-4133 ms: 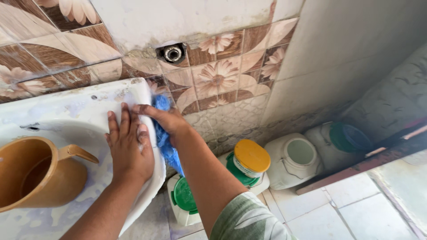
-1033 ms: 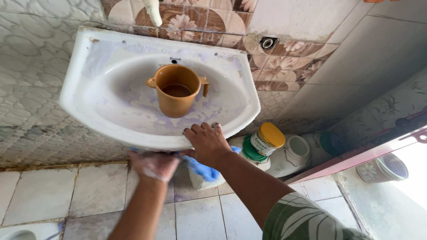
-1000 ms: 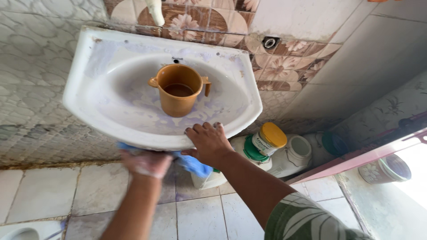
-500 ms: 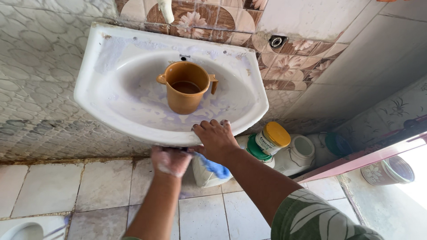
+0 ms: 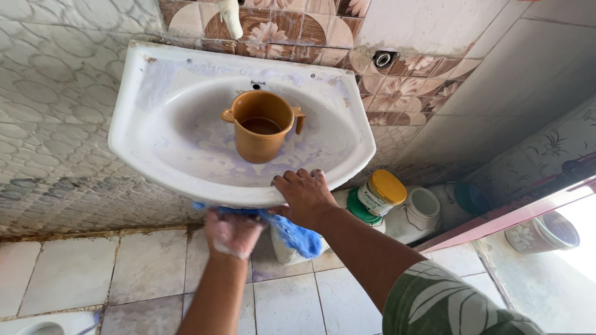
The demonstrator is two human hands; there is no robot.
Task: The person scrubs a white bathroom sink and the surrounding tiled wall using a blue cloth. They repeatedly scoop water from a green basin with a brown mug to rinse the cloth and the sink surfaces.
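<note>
Blue cloth (image 5: 292, 232) hangs bunched under the front rim of the white wash basin (image 5: 143, 142), which is fixed to the tiled wall. The left hand (image 5: 233, 232), coated in whitish soap foam, is closed around the cloth and presses it against the underside of the rim; its fingers are hidden by the basin edge, so exactly how they curl cannot be made out. The right hand (image 5: 304, 197) lies flat on the front rim just beside it, fingers spread and pointing into the bowl, holding nothing. A loose end of the cloth droops below the right wrist.

Inside the bowl stands an upright brown plastic mug (image 5: 261, 127) with some dark water in it, its handle toward the right. Pale purple soapy smears cover the bowl and the rim. A white tap spout (image 5: 232, 17) juts out above the basin.

On the tiled floor (image 5: 68, 273) under the right side of the basin stand a jar with a yellow lid (image 5: 383, 191) and a white plastic canister (image 5: 422, 211), close together against the wall.
</note>
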